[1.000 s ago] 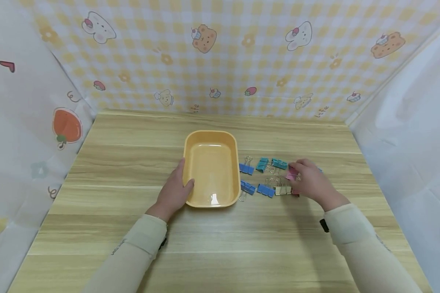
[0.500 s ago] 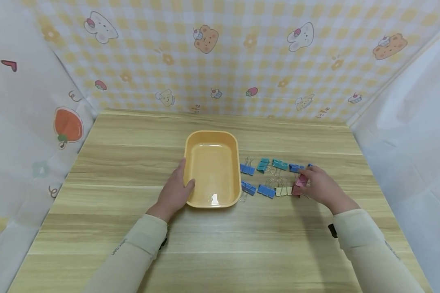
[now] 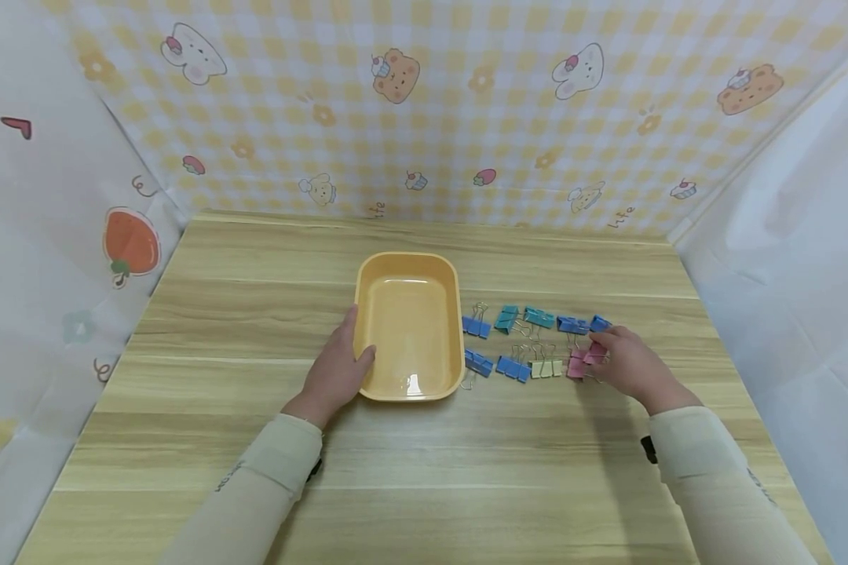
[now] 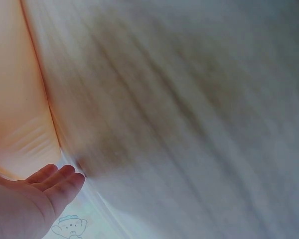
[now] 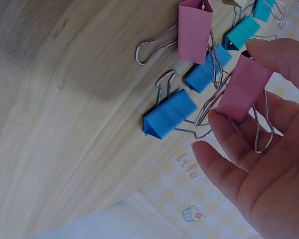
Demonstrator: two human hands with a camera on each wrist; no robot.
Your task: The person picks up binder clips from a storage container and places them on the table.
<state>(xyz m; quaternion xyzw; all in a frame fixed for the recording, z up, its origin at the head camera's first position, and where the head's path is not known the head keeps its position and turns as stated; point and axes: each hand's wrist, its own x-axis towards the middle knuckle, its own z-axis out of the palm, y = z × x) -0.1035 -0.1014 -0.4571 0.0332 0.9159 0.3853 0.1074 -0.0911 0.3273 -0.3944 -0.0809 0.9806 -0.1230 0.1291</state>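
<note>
My left hand (image 3: 334, 369) holds the left side of a yellow-orange plastic tray (image 3: 408, 337), thumb over the rim and fingers along the outer wall. Nothing lies in the tray. At the right end of a group of binder clips, my right hand (image 3: 632, 362) pinches a pink binder clip (image 5: 244, 87) between thumb and fingers. A second pink clip (image 5: 195, 32) lies just beside it on the table. Closest to that hand are two blue clips, one a blue clip (image 5: 172, 113) with both wire handles showing.
Left of the pink clips lie a pale yellow clip (image 3: 546, 369), a teal clip (image 3: 539, 316) and several more blue and teal ones, in two rough rows against the tray's right side. A patterned cloth (image 3: 438, 157) hangs behind the wooden table (image 3: 466, 486).
My right hand has moved to the right with the pink clip, uncovering the two blue clips behind and the other pink clip. The left hand and tray have stayed put.
</note>
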